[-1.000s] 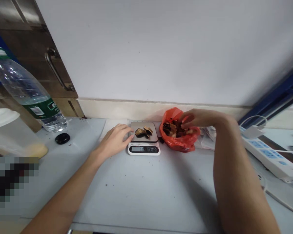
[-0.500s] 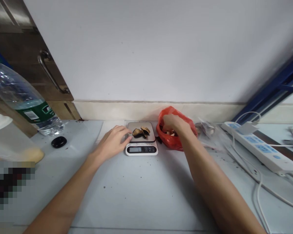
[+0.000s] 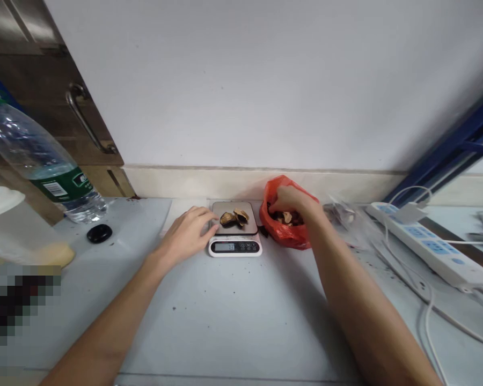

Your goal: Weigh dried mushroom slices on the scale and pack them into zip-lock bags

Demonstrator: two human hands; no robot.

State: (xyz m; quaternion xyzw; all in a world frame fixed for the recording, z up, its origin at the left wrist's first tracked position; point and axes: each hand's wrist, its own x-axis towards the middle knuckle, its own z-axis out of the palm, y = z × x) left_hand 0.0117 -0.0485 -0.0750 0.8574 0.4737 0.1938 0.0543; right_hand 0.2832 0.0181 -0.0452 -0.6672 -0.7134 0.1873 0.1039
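A small digital kitchen scale stands on the table near the wall, its display lit. On its metal plate lie brown, curled dried pieces that look like dried mushrooms. My left hand rests at the left edge of the scale, fingers loosely stretched and holding nothing. To the right of the scale sits an open red plastic bag with more dried pieces in it. My right hand reaches into that bag; its fingertips are hidden among the contents and the bag's side.
At the left stand a water bottle, a whitish container and a black round lid. On the right are a clear plastic bag, a white power strip and loose cables. The wall rises behind.
My right hand has shifted slightly within the red bag, and more of the dried pieces show below it. My left hand stays beside the scale.
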